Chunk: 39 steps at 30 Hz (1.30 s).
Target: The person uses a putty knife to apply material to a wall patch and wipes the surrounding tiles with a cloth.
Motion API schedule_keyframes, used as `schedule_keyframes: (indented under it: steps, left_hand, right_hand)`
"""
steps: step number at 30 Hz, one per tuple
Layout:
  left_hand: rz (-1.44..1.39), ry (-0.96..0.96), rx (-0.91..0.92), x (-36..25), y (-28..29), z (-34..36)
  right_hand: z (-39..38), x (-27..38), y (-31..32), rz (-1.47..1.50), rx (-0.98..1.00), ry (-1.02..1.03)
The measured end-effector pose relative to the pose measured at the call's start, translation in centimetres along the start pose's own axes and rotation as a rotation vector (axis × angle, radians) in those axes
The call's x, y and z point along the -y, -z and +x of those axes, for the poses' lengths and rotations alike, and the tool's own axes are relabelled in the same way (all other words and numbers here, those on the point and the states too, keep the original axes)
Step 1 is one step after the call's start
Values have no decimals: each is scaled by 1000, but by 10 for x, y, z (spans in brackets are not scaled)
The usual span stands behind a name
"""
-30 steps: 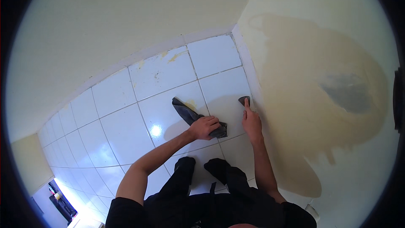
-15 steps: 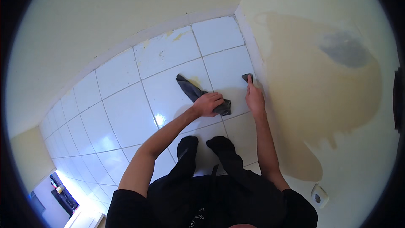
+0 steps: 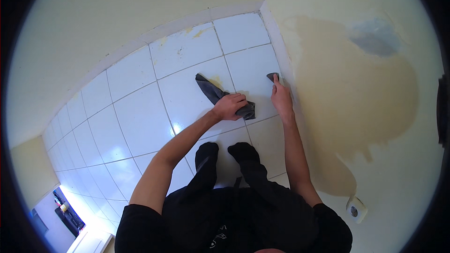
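My left hand (image 3: pixel 230 106) is closed over a crumpled dark grey cloth (image 3: pixel 209 88) that lies on the white floor tiles. One end of the cloth stretches away to the far left, and the other sticks out to the right of my fingers. My right hand (image 3: pixel 281 99) grips a small scraper with a dark, flared blade (image 3: pixel 272 77), one finger extended along it. The blade is down by the floor tiles, close to the right wall; its handle is hidden in my hand. A yellowish smear (image 3: pixel 216 81) shows on the tile beside the cloth.
More yellowish stains (image 3: pixel 199 33) mark the tiles near the far wall. The right wall (image 3: pixel 323 61) bears a large tan patch with a grey spot (image 3: pixel 376 37). A white socket-like fixture (image 3: pixel 356 209) sits low on that wall. My feet (image 3: pixel 243 152) in dark socks stand just behind my hands.
The whole view has shifted slightly, so the scene sits a little higher in the picture. Both hands keep their holds, with little visible movement over the tiles.
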State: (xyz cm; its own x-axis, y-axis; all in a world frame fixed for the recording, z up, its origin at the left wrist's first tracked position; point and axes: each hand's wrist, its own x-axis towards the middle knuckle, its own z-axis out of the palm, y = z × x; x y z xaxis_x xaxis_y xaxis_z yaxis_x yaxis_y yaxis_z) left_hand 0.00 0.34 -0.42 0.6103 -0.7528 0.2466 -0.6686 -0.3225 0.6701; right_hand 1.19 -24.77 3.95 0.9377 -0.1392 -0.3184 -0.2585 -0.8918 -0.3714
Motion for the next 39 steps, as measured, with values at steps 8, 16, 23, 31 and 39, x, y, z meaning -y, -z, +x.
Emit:
schedule_keyframes:
  steps: [8,16,23,31,39]
  left_hand:
    - [25,-10,4,-1,0,3]
    - [15,-24,-29,-1,-4,3]
    - [33,-13,-25,-1,-2,0]
    - [25,-33,-41,-5,1,5]
    - [24,-26,-49,-4,0,1]
  right_hand:
    - [-1,-6,-6,-17,-49,36]
    - [-3,-13,-17,47,-118,88]
    - [-2,-8,-13,54,-84,41]
    - [2,-13,-17,28,-125,41]
    - [-2,-11,-17,3,-100,37]
